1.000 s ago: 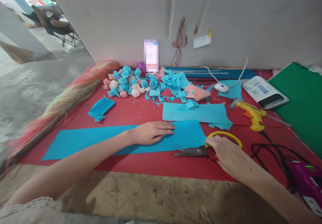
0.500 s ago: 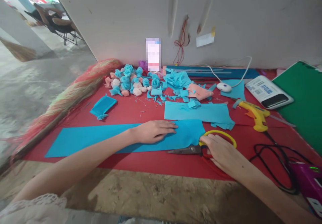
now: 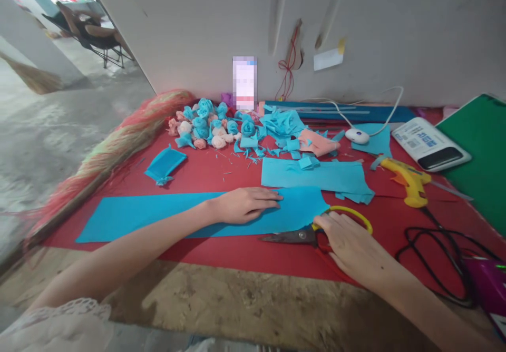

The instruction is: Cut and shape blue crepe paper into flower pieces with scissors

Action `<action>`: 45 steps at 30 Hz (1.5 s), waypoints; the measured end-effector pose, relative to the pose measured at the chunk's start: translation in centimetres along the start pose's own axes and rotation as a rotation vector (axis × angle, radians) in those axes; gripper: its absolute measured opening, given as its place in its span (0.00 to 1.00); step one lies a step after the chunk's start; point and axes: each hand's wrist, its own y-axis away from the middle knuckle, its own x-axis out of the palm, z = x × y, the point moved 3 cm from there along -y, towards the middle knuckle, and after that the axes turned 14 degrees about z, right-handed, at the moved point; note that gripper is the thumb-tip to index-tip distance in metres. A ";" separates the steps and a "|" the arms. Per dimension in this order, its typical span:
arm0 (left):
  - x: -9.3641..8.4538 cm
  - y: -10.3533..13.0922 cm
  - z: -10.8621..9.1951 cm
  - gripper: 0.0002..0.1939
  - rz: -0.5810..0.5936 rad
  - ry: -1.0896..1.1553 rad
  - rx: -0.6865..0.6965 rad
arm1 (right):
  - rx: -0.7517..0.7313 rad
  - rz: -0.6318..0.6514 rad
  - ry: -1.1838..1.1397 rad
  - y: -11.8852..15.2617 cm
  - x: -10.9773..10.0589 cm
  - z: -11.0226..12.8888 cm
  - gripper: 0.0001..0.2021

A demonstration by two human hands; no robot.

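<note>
My left hand (image 3: 247, 205) lies flat, palm down, on a long bright blue strip of crepe paper (image 3: 146, 212), fingers pointing right. The strip runs across the red tabletop sheet, and its right end is slightly wavy. My right hand (image 3: 348, 241) is closed over the handles of a pair of scissors (image 3: 290, 237), one handle yellow and one red. The dark blades point left, low beside the strip's near edge, and look shut. My right fingertips are close to the strip's right end; the hand hides part of the handles.
Behind the strip lie a lighter blue paper piece (image 3: 316, 175), blue and pink paper flowers (image 3: 205, 125) and scraps. A yellow glue gun (image 3: 411, 181) with black cord, a white power bank (image 3: 430, 144) and a purple device (image 3: 486, 289) are at right. A phone (image 3: 244, 83) stands behind.
The camera view has shifted slightly. My right hand and the scissors have moved a little left relative to the table. The strip's right end lies flatter; my left hand stays on it.
</note>
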 end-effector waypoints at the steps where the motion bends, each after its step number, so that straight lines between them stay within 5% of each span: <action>1: 0.0 0.0 0.0 0.19 -0.002 0.002 0.002 | -0.002 0.003 -0.003 -0.3 -0.1 0.2 0.20; 9: 0.0 0.0 0.0 0.19 0.016 -0.015 -0.001 | -0.006 -0.017 -0.027 -2.2 0.1 0.8 0.18; 19: 0.1 -0.3 -0.1 0.19 0.006 -0.046 -0.013 | -0.048 -0.041 -0.047 -1.3 -1.0 0.7 0.15; 32: 0.5 -4.8 -1.1 0.19 -0.006 -0.072 0.033 | 0.040 0.057 0.027 1.4 -0.6 -0.6 0.19; 36: -0.9 -2.7 -1.6 0.21 0.009 -0.088 0.153 | 0.053 0.066 0.030 1.5 -0.6 -0.7 0.19; 41: -1.1 2.1 -0.6 0.20 0.043 -0.087 0.081 | 0.036 0.081 0.016 1.8 -0.3 -0.7 0.19; 45: -0.2 3.4 -0.2 0.19 0.053 -0.069 0.039 | 0.064 0.112 0.011 2.0 0.4 -0.6 0.20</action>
